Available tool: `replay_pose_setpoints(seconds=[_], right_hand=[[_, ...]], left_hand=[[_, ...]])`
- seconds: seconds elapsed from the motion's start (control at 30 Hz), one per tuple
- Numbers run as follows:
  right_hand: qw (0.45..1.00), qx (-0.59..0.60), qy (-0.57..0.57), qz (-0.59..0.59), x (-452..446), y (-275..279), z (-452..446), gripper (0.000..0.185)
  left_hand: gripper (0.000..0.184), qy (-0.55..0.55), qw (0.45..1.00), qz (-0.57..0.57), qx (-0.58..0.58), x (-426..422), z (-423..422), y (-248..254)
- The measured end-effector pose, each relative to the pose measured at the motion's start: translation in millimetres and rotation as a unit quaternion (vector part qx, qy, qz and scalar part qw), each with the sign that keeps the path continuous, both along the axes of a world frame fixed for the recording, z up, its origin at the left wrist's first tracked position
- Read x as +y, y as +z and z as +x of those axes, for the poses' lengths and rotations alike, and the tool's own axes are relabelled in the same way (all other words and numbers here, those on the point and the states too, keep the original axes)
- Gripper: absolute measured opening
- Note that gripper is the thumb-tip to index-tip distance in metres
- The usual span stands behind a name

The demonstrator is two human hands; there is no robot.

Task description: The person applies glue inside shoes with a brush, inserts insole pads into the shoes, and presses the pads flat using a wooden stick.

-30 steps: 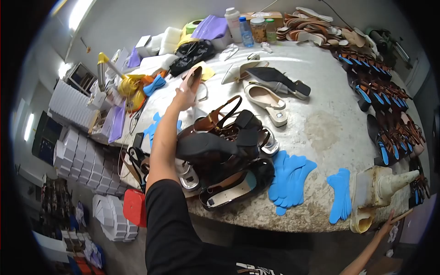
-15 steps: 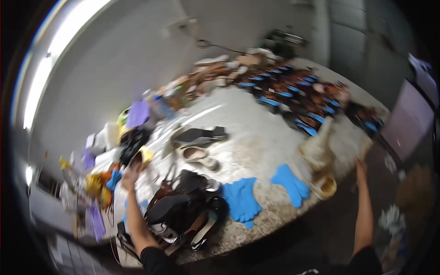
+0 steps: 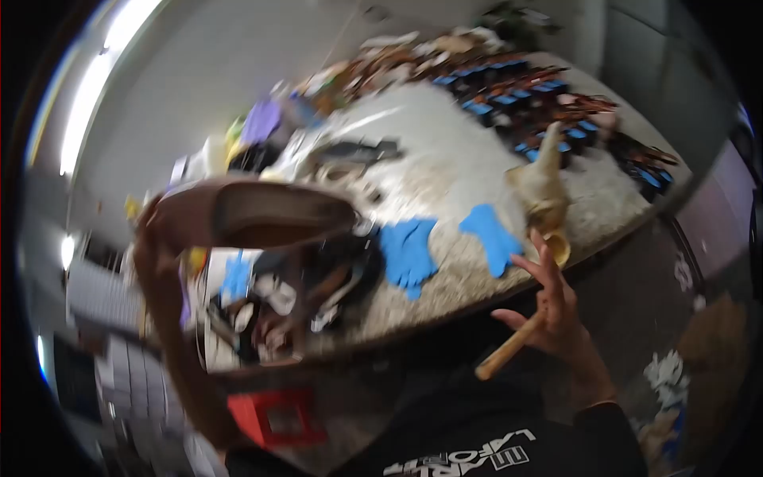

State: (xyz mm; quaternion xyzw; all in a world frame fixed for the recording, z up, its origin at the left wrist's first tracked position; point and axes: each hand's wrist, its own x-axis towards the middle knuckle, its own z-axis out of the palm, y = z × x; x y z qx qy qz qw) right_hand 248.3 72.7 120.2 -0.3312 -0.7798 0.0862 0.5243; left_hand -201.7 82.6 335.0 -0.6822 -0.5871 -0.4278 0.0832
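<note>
A pinkish-beige closed-toe shoe (image 3: 195,213) is raised close to the camera at left, its opening facing me. My left hand (image 3: 152,246) is closed around its left end, blurred by motion. At right, my right hand (image 3: 556,314) has a wooden stick-like handle (image 3: 501,358) gripped in its lower fingers, with thumb and index finger stretched out. The handle's other end is hidden by the hand. Just beyond those fingers stand a yellowish cup (image 3: 560,249) and a cream, horn-shaped object (image 3: 544,183). Under the raised shoe lies a heap of black shoes (image 3: 342,266).
Blue gloves (image 3: 409,253) and another blue glove (image 3: 494,240) lie along the near edge of the pale worktable (image 3: 445,294). Rows of dark sandals with blue patches (image 3: 509,97) fill the far right. A red stool (image 3: 253,417) stands below the table's edge.
My left hand has come up and nearer with the shoe. My right hand has moved inward from the table's right side, and the wooden handle now shows in it. The view has tilted downward.
</note>
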Motion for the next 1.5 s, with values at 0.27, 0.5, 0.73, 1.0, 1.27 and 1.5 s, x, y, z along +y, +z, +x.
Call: replay_pose_setpoints(seconds=[0.27,0.5,0.73,1.0,1.27,1.5], right_hand=[[0.961,-0.119,0.201,-0.15,-46.7,-35.0,-7.8,0.053],[0.948,0.003,0.106,-0.299,-32.6,-80.5,-18.8,0.039],[0.88,-0.061,0.191,-0.43,-11.9,-63.4,-13.0,0.053],[0.904,-0.225,0.063,-0.358,18.9,-63.5,-28.6,0.03],[0.893,0.093,-0.073,-0.435,-12.1,-68.2,13.3,0.01],[0.909,0.196,-0.178,-0.323,-54.7,0.0,150.7,0.079]], left_hand=[[0.039,-0.153,0.839,-0.366,-0.373,24.5,126.2,-168.7],[0.075,-0.238,0.934,-0.265,-0.044,-57.4,223.4,-257.0],[0.104,-0.229,0.948,-0.139,-0.173,-59.9,240.1,-354.7],[0.105,-0.191,0.969,-0.097,-0.127,-49.0,251.1,-347.4],[0.099,-0.212,0.937,-0.231,-0.158,-41.5,232.3,-321.2],[0.082,-0.21,0.946,-0.187,-0.161,-73.5,217.1,-308.8]])
